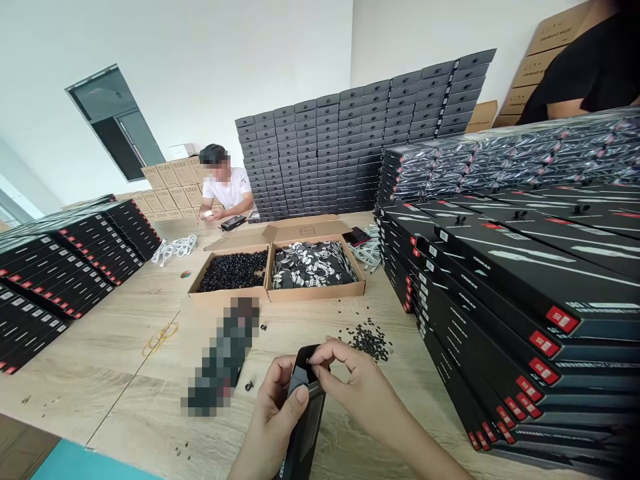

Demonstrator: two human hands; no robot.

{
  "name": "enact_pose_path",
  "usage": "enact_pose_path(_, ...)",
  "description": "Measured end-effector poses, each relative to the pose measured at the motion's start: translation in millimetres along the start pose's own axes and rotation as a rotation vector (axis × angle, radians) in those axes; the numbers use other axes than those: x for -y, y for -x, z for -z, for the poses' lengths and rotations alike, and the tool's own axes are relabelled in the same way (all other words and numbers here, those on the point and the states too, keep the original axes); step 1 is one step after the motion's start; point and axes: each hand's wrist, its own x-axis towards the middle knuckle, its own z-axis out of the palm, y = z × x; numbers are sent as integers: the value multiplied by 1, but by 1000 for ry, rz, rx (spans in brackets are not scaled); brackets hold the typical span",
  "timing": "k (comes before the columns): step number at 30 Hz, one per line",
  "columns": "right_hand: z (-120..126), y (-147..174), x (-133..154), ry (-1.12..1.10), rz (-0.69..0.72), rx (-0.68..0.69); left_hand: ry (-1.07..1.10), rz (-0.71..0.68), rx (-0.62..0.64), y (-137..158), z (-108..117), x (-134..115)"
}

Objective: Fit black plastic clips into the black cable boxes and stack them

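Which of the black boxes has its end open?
The narrow black box held in the left hand, its end flap raised; the boxes stacked on the right look shut.

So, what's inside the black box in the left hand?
At the upper end of the black box, a dark opening shows, with fingertips of the right hand at it. Anything deeper is hidden by box walls and fingers.

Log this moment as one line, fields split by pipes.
left hand: holds black box | right hand: at box's open end, grip unclear | beyond hands: loose black pieces, open cartons
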Motion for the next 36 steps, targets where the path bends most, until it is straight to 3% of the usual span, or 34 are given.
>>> enact_pose_path(12,-20,2,3,-387,-168,-226,-117,-59,42,5,2,10)
enact_pose_path(17,-25,3,3,-563,-279,-243,-72,-92,28,7,-2,12)
enact_pose_path(20,-30,6,1,-500,-241,-273,35,-49,-47,10,-8,9)
enact_pose_path(26,-32,11,-2,-174,-25,-342,83,-30,-106,12,-11,11)
enact_pose_path(31,-20,5,-3,-206,-74,-228,229,29,-98,8,-9,13)
enact_pose_path(36,-11,3,0,-288,-144,-164,199,7,-104,5,-8,15)
